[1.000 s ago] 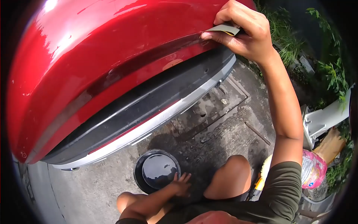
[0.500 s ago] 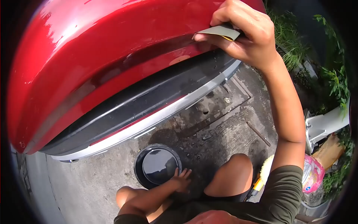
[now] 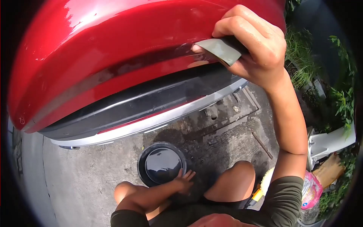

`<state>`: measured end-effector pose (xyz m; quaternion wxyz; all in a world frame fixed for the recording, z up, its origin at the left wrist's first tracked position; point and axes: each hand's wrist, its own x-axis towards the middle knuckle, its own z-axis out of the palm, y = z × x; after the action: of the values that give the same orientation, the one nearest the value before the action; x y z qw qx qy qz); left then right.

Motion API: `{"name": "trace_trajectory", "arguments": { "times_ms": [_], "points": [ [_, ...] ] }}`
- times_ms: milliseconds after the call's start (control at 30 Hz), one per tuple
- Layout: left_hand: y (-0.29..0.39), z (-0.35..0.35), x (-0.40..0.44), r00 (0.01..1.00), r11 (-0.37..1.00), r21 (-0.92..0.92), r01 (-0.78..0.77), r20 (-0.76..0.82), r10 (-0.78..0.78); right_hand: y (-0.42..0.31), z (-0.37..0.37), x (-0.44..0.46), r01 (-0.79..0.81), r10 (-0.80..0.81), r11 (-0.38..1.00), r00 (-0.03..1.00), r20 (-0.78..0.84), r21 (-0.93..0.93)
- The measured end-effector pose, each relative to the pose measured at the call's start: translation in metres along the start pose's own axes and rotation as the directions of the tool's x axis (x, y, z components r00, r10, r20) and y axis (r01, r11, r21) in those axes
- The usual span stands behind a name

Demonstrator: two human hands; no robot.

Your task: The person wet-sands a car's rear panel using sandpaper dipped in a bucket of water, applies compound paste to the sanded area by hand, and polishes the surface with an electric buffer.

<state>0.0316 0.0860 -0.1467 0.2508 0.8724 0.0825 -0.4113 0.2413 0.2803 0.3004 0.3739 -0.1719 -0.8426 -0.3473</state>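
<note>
A folded grey-green sheet (image 3: 221, 50) is pinched between the thumb and fingers of my right hand (image 3: 257, 45), close against the lower edge of a glossy red car panel (image 3: 124, 41). Black and silver trim (image 3: 151, 102) runs below the red part. Down by my knees, my left hand (image 3: 184, 181) has its fingers spread at the right rim of a round black basin (image 3: 141, 164) that holds dark, reflecting liquid. Nothing shows in the left hand.
Wet patches mark the concrete ground (image 3: 87, 174). A thin stick (image 3: 262, 145) lies there. At the right are a yellow-handled brush (image 3: 258, 195), a pink bag (image 3: 312, 191), a white bracket-like piece (image 3: 329, 142), cardboard (image 3: 329, 169) and green plants (image 3: 302, 70).
The sheet in my right hand has turned, so more of its grey-green face shows. That hand sits slightly lower in view. My left hand stays by the basin; the view has shifted slightly.
</note>
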Motion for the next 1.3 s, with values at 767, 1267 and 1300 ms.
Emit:
{"name": "trace_trajectory", "arguments": {
  "times_ms": [767, 1267, 1300],
  "points": [
    [0.000, -0.005, 0.000, 0.998, 1.000, -0.017, 0.027, -0.058, -0.027, 0.018, -0.014, -0.027, -0.065, 0.065, 0.995, 0.998, 0.002, -0.082],
    [0.006, -0.002, 0.001, 0.998, 0.997, -0.038, 0.060, 0.038, -0.059, 0.027, -0.003, -0.049, -0.079, 0.070, 0.984, 0.996, -0.059, -0.160],
    [0.003, 0.002, 0.005, 0.997, 0.997, -0.041, 0.066, 0.028, -0.065, 0.029, -0.020, -0.064, -0.166, 0.160, 0.976, 0.986, -0.052, -0.141]
  ]
}}
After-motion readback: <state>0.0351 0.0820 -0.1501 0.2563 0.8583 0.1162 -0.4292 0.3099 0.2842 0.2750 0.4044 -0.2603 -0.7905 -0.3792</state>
